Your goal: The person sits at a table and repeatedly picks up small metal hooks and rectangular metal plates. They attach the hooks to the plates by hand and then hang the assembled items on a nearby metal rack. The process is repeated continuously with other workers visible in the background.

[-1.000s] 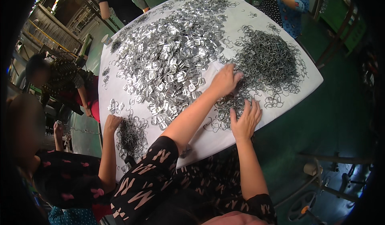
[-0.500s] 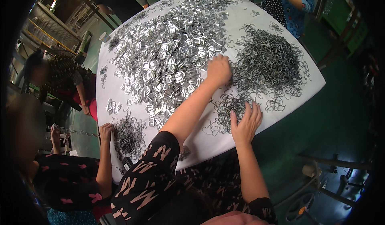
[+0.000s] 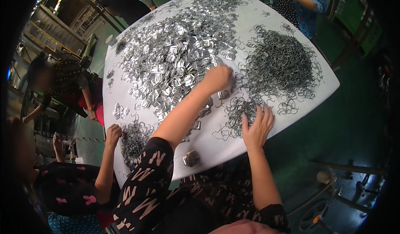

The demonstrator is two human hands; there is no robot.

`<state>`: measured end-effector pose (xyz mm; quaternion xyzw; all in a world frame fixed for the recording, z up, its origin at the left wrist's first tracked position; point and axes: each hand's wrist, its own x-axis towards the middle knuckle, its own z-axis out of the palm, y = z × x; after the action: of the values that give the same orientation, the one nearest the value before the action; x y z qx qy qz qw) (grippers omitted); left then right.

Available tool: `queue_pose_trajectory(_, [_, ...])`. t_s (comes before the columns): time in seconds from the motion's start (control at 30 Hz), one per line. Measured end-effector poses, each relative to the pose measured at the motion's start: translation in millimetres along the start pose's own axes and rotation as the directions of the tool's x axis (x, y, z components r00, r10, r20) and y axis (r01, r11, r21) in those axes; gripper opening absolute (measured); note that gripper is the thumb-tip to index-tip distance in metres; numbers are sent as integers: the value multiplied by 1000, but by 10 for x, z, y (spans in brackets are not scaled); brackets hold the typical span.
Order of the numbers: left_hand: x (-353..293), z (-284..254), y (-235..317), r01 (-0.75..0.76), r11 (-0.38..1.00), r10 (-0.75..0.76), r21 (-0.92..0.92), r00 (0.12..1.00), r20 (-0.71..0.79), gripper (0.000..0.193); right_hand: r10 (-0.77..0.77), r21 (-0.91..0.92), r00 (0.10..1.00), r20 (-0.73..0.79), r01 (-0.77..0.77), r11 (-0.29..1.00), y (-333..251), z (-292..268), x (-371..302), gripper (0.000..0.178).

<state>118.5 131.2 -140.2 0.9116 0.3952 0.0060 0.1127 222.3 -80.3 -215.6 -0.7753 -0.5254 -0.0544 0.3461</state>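
Observation:
A broad heap of flat, shiny slotted metal buckles (image 3: pixel 179 61) covers the middle of the white-covered table (image 3: pixel 300 109). My left hand (image 3: pixel 218 79) reaches over its right edge, fingers curled downward and partly blurred; what they hold, if anything, is hidden. Just below that hand lies a single buckle (image 3: pixel 223 94). A small cluster of buckles (image 3: pixel 191 159) sits by the near edge, beside my left sleeve. With fingers spread, my right hand (image 3: pixel 257 127) rests at the right side of a small pile of bent wire hooks (image 3: pixel 237 116).
A large pile of wire hooks (image 3: pixel 281 63) stands at the right. Another hook pile (image 3: pixel 135 142) lies at the left edge, near a co-worker's hand (image 3: pixel 113 134). Other people stand around the table's left and far sides. A white cup (image 3: pixel 110 40) is at the far left edge.
My left hand has shifted slightly toward me and left, uncovering the single buckle. The near-edge cluster shows fully as my left sleeve moved left. My right hand stays in place.

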Motion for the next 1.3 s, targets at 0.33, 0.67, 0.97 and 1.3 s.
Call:
queue_pose_trajectory(0.33, [712, 522, -115, 117, 993, -109, 36, 979, -174, 46, 0, 17, 1000, 0, 0, 1000, -2, 8, -22, 57])
queue_pose_trajectory(0.67, [-717, 397, 529, -149, 988, 147, -35, 987, -58, 52, 15, -38, 999, 34, -14, 999, -40, 9, -2, 63])
queue_pose_trajectory(0.97, [-512, 475, -373, -315, 949, 286, -30, 895, -343, 25, -99, -20, 985, 140, 103, 995, -143, -112, -30, 91])
queue_pose_trajectory(1.3, [-973, 287, -62, -169, 981, 146, -99, 968, -202, 19, -140, 19, 987, 81, 139, 990, -83, -50, -80, 85])
